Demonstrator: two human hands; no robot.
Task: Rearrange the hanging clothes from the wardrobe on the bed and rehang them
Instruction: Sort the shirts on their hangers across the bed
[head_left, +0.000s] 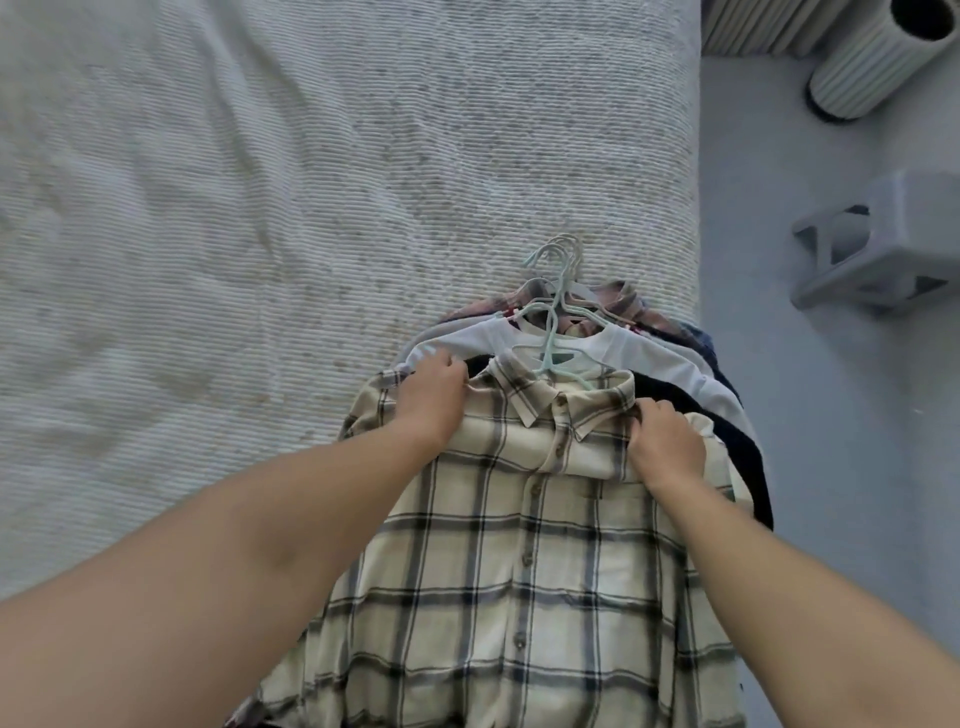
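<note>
The left hand (434, 395) rests on the left shoulder of a cream plaid shirt (519, 545), its fingers curled over the shoulder edge just beside the collar and gripping the cloth there. The right hand (665, 447) lies on the opposite shoulder, fingers bent and pinching the fabric near the collar's right point. Both bare forearms reach in from the bottom of the view.

The plaid shirt is buttoned and lies front up on top of a pile of clothes at the right edge of the bed (234, 208), its collar pointing away from the person and its hem running out of the bottom of the view. A pale green hanger (553, 353) sits inside its neck, the hook pointing up the bed.

Beneath it, a dark garment (727, 447) shows along the right side and at the left shoulder. Under that lies a white top (649, 353), and further up a reddish plaid garment (623, 301) peeks out. Several hanger hooks (561, 254), pale green and white, fan out together above the pile, resting on the bed's ribbed off-white cover.

To the right of the bed is a grey floor (831, 467). On it stands a grey plastic stool (883, 244), well apart from the pile, and near the top right corner a ribbed white cylinder (878, 57) with a dark opening.
</note>
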